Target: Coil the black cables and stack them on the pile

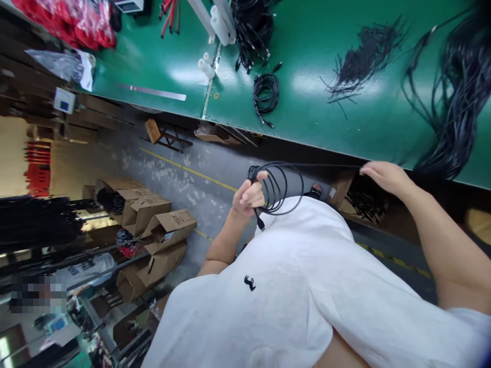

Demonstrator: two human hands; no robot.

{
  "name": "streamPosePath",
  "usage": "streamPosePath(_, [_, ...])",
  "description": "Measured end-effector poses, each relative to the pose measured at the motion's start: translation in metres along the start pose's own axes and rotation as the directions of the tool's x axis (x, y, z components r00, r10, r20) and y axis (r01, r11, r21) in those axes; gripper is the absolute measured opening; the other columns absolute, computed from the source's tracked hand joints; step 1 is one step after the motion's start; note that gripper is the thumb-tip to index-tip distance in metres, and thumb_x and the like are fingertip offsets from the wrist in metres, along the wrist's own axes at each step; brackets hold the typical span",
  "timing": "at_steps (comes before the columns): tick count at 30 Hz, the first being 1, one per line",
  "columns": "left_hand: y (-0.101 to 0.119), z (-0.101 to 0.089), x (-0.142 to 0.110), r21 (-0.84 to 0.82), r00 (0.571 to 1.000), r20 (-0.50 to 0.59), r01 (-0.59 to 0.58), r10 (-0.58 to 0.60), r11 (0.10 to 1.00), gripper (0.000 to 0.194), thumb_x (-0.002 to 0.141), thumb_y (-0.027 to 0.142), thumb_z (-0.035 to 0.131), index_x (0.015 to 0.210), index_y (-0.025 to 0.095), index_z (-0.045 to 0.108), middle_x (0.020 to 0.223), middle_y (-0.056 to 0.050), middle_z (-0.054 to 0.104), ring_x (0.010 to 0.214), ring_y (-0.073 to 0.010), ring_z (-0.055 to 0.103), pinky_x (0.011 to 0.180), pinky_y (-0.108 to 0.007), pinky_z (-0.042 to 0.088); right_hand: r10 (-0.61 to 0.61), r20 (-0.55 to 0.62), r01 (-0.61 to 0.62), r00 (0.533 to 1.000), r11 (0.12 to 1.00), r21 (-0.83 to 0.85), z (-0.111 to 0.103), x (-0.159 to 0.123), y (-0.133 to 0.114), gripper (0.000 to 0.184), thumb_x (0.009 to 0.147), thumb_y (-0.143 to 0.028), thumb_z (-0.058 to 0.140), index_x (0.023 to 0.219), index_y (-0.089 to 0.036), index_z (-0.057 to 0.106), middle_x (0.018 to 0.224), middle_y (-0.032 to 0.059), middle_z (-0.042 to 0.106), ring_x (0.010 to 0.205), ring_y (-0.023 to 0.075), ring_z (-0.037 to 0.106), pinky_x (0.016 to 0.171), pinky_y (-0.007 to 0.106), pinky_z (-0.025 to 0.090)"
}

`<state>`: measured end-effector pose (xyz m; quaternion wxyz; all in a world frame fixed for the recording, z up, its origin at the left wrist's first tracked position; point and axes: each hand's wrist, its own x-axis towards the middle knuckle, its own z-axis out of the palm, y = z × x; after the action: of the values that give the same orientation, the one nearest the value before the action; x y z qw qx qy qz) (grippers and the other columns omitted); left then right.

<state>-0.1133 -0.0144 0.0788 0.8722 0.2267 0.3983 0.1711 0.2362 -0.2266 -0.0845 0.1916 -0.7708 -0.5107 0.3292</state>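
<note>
Loose loops of a black cable (284, 189) hang from my left hand (250, 195), whose fingers are closed around them. A plug end of this cable dangles below that hand. From the loops a straight stretch runs right to my right hand (381, 175), which pinches it near the table's front edge. On the green table (303, 120) lies a coiled black cable (266, 93). Farther right are a heap of short black ties (364, 59) and a large bundle of long black cables (460, 97).
Behind the coil lies a pile of black cables (253, 30), with white rolls (218, 25) beside it. A metal ruler (157, 93) rests near the table edge. Open cardboard boxes (169, 230) and a wooden stool (163, 135) stand on the floor to the left.
</note>
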Motion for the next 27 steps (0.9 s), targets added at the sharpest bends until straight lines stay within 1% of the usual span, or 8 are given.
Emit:
streamPosePath(2, [0.015, -0.006, -0.003, -0.049, 0.981, -0.065, -0.186, 0.183, 0.981, 0.035, 0.103, 0.042, 0.040, 0.114, 0.026, 0.068, 0.043, 0.012, 0.033, 0.026, -0.0011, 0.007, 0.031, -0.018, 0.008, -0.041, 0.085, 0.049, 0.996, 0.994, -0.095, 0.014, -0.014, 0.013, 0.041, 0.090, -0.055, 0.037, 0.076, -0.025, 0.061, 0.090, 0.0134, 0.074, 0.082, 0.0300, 0.067, 0.073, 0.040, 0.046])
streamPosePath(5, [0.028, -0.014, 0.000, 0.061, 0.967, -0.075, -0.241, 0.245, 0.969, 0.032, 0.099, 0.037, 0.050, 0.126, 0.027, 0.063, 0.056, 0.009, 0.057, 0.027, 0.0004, 0.024, 0.033, -0.016, 0.019, -0.178, 0.201, 0.198, 0.963, 0.976, -0.086, 0.026, -0.041, -0.022, 0.041, 0.094, -0.054, 0.036, 0.076, -0.027, 0.061, 0.081, 0.0110, 0.073, 0.072, 0.0314, 0.067, 0.065, 0.042, 0.045])
streamPosePath(9, [0.010, -0.015, 0.018, 0.314, 0.998, 0.023, -0.069, 0.065, 0.947, 0.036, 0.084, 0.038, 0.073, 0.111, 0.015, 0.067, 0.083, -0.006, 0.076, 0.061, -0.0107, 0.068, 0.052, -0.017, 0.046, -0.492, 0.212, 0.479, 0.844, 0.871, 0.112, 0.002, -0.059, -0.120, 0.036, 0.098, -0.051, 0.039, 0.097, -0.032, 0.069, 0.089, 0.0062, 0.074, 0.076, 0.0275, 0.068, 0.069, 0.040, 0.048])
streamPosePath(11, [-0.011, -0.008, 0.025, 0.365, 0.991, 0.123, 0.008, -0.057, 0.931, 0.042, 0.077, 0.044, 0.080, 0.102, 0.013, 0.067, 0.093, -0.011, 0.077, 0.082, -0.0192, 0.075, 0.069, -0.024, 0.055, -0.577, 0.169, 0.550, 0.799, 0.815, 0.180, -0.018, -0.050, -0.160, 0.036, 0.098, -0.051, 0.041, 0.100, -0.031, 0.070, 0.086, 0.0054, 0.073, 0.074, 0.0234, 0.067, 0.067, 0.036, 0.046])
streamPosePath(15, [-0.043, 0.012, 0.022, 0.446, 0.871, 0.363, 0.149, -0.330, 0.883, 0.045, 0.074, 0.049, 0.081, 0.096, 0.011, 0.068, 0.088, -0.014, 0.077, 0.081, -0.0206, 0.074, 0.077, -0.031, 0.057, -0.520, 0.101, 0.502, 0.848, 0.849, 0.163, -0.041, -0.010, -0.188, 0.044, 0.097, -0.055, 0.040, 0.088, -0.024, 0.069, 0.080, 0.0054, 0.070, 0.073, 0.0191, 0.063, 0.064, 0.029, 0.041])
streamPosePath(19, [-0.041, 0.014, 0.008, 0.396, 0.796, 0.438, 0.246, -0.417, 0.885, 0.045, 0.071, 0.053, 0.082, 0.086, 0.013, 0.070, 0.042, 0.003, 0.055, 0.035, -0.0088, 0.047, 0.043, -0.022, 0.043, -0.388, 0.187, 0.332, 0.903, 0.904, 0.270, -0.034, 0.019, -0.146, 0.047, 0.091, -0.062, 0.045, 0.079, -0.022, 0.065, 0.076, 0.0027, 0.067, 0.071, 0.0163, 0.059, 0.067, 0.026, 0.041])
streamPosePath(24, [-0.015, -0.010, -0.005, 0.115, 0.970, 0.219, 0.079, -0.102, 0.990, 0.038, 0.085, 0.053, 0.065, 0.074, 0.017, 0.070, 0.025, 0.014, 0.010, 0.019, -0.0044, 0.004, 0.025, -0.019, 0.011, 0.054, 0.077, -0.063, 0.996, 0.991, 0.117, -0.012, 0.013, -0.043, 0.045, 0.088, -0.059, 0.043, 0.078, -0.020, 0.062, 0.084, 0.0093, 0.069, 0.079, 0.0199, 0.060, 0.076, 0.031, 0.041])
streamPosePath(27, [-0.002, -0.014, -0.009, 0.026, 0.998, -0.041, -0.049, 0.050, 0.998, 0.045, 0.101, 0.047, 0.040, 0.087, 0.018, 0.072, 0.030, 0.015, 0.006, 0.023, -0.0035, -0.008, 0.027, -0.020, 0.002, 0.115, 0.101, -0.118, 0.988, 0.993, 0.016, 0.004, -0.001, -0.002, 0.039, 0.089, -0.055, 0.046, 0.084, -0.020, 0.063, 0.090, 0.0134, 0.071, 0.084, 0.0239, 0.061, 0.078, 0.035, 0.040])
